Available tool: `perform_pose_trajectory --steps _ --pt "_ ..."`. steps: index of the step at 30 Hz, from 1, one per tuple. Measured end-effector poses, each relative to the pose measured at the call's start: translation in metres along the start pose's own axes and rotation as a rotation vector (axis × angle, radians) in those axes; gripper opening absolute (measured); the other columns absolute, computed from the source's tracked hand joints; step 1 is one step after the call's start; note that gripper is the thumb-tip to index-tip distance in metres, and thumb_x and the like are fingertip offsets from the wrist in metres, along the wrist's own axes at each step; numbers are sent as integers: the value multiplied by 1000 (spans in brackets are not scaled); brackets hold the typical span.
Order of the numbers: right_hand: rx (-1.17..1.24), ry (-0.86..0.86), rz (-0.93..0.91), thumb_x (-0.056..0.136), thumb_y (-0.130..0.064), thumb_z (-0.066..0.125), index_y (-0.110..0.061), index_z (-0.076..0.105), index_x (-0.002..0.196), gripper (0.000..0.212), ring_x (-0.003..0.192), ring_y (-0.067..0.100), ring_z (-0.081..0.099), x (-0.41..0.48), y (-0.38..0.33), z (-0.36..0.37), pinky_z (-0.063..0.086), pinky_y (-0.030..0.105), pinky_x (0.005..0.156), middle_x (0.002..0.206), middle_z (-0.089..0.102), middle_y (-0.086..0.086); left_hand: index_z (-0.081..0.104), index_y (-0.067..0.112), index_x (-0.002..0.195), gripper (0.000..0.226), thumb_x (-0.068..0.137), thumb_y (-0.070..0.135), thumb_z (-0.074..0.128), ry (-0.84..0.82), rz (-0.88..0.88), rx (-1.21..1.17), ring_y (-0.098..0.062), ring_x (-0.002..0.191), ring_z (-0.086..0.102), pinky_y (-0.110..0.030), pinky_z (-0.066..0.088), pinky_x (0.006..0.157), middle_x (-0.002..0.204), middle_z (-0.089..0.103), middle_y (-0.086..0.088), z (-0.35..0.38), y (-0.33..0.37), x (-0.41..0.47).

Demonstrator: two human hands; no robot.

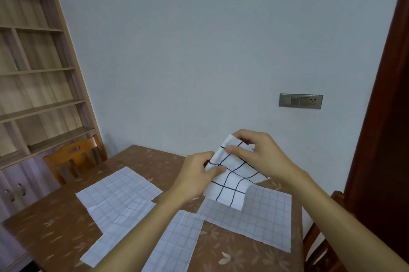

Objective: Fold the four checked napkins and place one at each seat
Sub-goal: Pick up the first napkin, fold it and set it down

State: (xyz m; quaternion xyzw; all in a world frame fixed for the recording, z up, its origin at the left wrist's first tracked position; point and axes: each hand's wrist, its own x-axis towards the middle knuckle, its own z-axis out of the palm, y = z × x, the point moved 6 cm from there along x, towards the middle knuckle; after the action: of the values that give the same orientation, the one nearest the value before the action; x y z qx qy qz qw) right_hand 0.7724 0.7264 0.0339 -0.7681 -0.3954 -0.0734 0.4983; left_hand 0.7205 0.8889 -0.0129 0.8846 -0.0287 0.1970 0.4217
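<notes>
White with bold black checks — our napkin [232, 181] hangs above the table [44, 232], left hand [194, 176] and right hand [263, 152] both pinching its upper edge; we'd best match corners squarely before creasing — three other napkins [119, 194] lie flat below.

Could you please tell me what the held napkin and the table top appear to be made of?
The held napkin looks like thin, matte cloth, white with black lines: it sags and curves softly. The table top looks like a smooth brown covering printed with leaves, possibly vinyl or oilcloth.
</notes>
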Motion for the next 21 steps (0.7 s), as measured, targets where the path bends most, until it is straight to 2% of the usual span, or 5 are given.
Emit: perform_pose_trajectory --steps 6,8,11,16,21 --pt "309 3 287 85 -22 77 -23 71 108 24 87 12 75 -18 34 -13 58 21 63 101 77 -3 74 12 111 20 92 13 72 -35 -159 -454 -20 98 76 -40 62 85 105 79 -1 2 -19 0" --pt "415 1 368 89 -20 73 -20 70 113 24 92 12 75 -27 48 -12 59 21 69 107 77 0 72 10 116 23 93 11 70 -45 -214 -575 -23 103 74 -40 61 87 110 78 -4 4 -27 -1" --pt "522 -41 453 95 -24 65 -16 68 119 26 101 19 74 -39 66 2 59 33 87 110 77 2 69 9 121 26 95 10 66 -67 -270 -678 -24 108 73 -39 60 89 117 76 -7 13 -36 -3" --pt "490 10 534 101 -26 54 -18 71 112 22 99 15 74 -53 96 21 58 36 90 108 77 -2 67 15 124 25 99 14 61 -162 -330 -644 -19 109 72 -40 60 92 118 75 -2 37 -49 -12" --pt "439 93 610 102 -29 52 -18 72 108 24 94 16 74 -71 127 36 59 38 88 107 77 1 66 19 125 26 100 25 61 -58 -320 -390 -13 105 72 -36 60 91 118 75 3 59 -72 -27"
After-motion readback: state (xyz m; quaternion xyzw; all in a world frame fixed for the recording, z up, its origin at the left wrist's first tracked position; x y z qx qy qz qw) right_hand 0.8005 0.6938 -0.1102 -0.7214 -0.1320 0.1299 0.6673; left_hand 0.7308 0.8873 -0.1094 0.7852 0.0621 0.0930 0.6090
